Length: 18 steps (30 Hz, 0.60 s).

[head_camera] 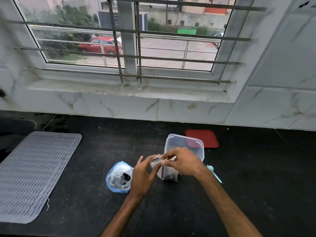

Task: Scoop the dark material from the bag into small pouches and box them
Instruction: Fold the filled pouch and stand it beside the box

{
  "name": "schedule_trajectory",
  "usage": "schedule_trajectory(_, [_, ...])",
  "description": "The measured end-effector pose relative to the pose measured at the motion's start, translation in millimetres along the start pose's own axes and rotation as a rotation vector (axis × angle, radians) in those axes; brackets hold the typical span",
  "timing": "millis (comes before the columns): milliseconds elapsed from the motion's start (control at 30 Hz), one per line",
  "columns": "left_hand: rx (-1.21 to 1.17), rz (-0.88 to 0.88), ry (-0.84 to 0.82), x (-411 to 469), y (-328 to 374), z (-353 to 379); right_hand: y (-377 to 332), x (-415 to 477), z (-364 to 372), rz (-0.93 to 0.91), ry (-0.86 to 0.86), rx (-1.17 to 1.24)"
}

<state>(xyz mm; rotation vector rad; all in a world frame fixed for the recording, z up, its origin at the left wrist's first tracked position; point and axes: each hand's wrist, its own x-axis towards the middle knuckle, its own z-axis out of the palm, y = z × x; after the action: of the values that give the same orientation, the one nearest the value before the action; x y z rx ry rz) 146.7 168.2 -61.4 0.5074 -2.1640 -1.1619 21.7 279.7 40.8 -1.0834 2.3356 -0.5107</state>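
Black bench (82, 168) on my feed. Grey ribbed mat (34, 175) on the left, bag (118, 178) mid, then clear box (184, 144), red lid (205, 136) behind it, teal scoop (214, 173).

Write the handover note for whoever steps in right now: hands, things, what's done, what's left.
Left hand: holds the small pouch by its side.
Right hand: pinches the pouch's top edge.
The pouch stands in front of the clear box, with a little dark material at its bottom.
The bag lies open left of the hands, with dark material inside.
The teal scoop lies on the counter by the right wrist. The red lid is off, behind the box.
Done: this pouch is started.
Left: finish it, box it, repeat. The box's contents are unclear.
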Motion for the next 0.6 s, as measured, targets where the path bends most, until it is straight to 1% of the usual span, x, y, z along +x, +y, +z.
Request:
schedule_trajectory(100, [-0.011,-0.024,-0.019,-5,-5,6,11,-2,10,0.006,0.011,-0.042])
schedule_trajectory(233, [-0.061,-0.067,-0.07,-7,-11,14,27,0,24,0.016,0.064,-0.014])
schedule_trajectory(467, [0.08,-0.165,-0.235,-20,-25,32,57,10,39,0.056,0.022,-0.049])
schedule_trajectory(600, [0.137,-0.222,-0.272,-27,-29,46,73,20,48,0.043,-0.03,-0.121])
